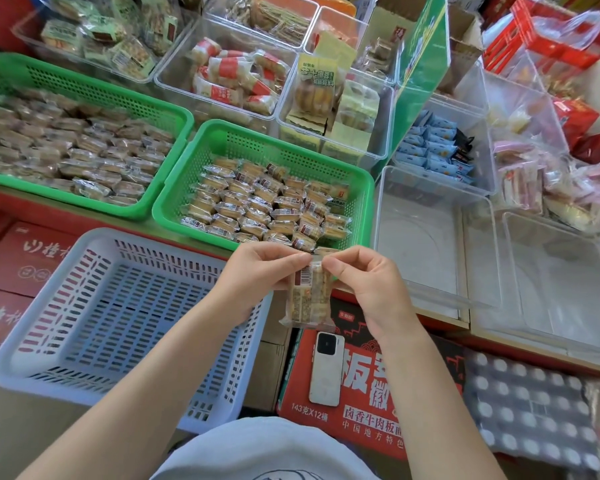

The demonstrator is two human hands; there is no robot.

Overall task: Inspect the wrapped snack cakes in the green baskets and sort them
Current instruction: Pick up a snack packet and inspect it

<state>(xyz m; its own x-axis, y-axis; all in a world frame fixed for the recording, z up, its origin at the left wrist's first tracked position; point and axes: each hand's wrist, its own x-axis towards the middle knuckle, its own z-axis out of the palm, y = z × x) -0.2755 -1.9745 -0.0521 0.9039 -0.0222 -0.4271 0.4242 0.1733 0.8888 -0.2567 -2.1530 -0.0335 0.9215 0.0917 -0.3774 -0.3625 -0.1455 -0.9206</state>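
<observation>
Taking the smaller green basket [284, 147] as the landmark: left of it and touching its rim, a bigger green basket [84, 88], packed with wrapped cakes in dull brownish film. Below and left of it, nearer the body, a pale blue basket [49, 341] with slotted walls and nothing in it. Right of it, clear plastic bins [430, 237], apparently bare inside. Below it, on a red carton [378, 386], a white phone [326, 368] lying flat. Inside the landmark, rows of small wrapped cakes [257, 202], many standing on edge. Just in front of its near rim, held up in the air, one wrapped cake [309, 296], barcode label facing up. Left hand [260, 271] and right hand [364, 282] both pinching the top seal of that wrapper between thumb and fingertips, the cake hanging below the pinch. Judged to be mid-inspection, sorting not yet decided. Risks from here: a thin pinch on slippery film could let go, dropping the cake onto the carton or phone; pulling the two pinches apart could split the seal; glare on the wrapper could hide a flaw and send it to the wrong basket.
</observation>
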